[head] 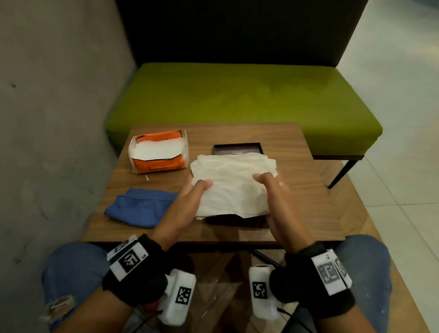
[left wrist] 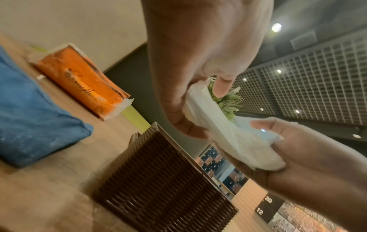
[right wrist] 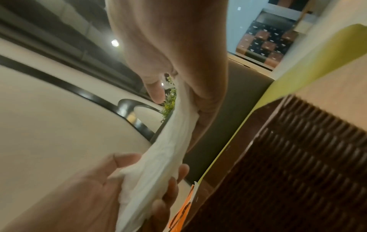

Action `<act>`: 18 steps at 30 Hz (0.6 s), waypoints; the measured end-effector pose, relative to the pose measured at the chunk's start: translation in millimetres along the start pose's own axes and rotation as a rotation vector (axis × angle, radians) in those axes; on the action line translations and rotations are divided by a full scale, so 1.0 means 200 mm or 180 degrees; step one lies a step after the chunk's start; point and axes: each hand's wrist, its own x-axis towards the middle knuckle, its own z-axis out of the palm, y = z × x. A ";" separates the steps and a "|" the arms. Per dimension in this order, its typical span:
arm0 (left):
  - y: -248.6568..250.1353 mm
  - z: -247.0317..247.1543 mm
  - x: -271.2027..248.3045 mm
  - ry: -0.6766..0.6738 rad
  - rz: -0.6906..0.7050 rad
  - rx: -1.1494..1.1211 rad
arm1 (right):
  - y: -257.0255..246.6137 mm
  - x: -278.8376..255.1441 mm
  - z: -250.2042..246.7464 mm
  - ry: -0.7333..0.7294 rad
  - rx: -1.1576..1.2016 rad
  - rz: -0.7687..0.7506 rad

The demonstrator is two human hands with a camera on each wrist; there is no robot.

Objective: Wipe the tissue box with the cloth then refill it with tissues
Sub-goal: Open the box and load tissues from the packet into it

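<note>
White tissues (head: 231, 184) held above brown ribbed tissue box (left wrist: 158, 185); blue cloth (head: 139, 209) beside.

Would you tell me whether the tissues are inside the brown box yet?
Not yet: both hands hold the tissue stack in the air above the brown box.

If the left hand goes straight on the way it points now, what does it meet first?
The left hand holds the tissues and points away and right, so probably the dark lid behind them, though depth is unclear.
</note>
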 end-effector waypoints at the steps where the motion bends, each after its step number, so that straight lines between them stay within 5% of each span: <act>1: 0.00 0.00 0.00 -0.0023 0.0033 0.0175 | -0.01 0.00 -0.01 -0.0064 -0.0077 0.0000; 7: 0.07 0.02 0.11 -0.0101 0.0421 0.0700 | -0.08 0.11 -0.12 0.0146 -0.0843 -0.0437; 11: 0.06 0.01 0.20 0.0326 0.0976 0.1889 | -0.07 0.20 -0.18 0.0334 -0.2014 -0.0868; 18: -0.04 0.02 0.21 0.0273 0.0929 0.3815 | 0.09 0.24 -0.22 0.0198 -0.3498 -0.0657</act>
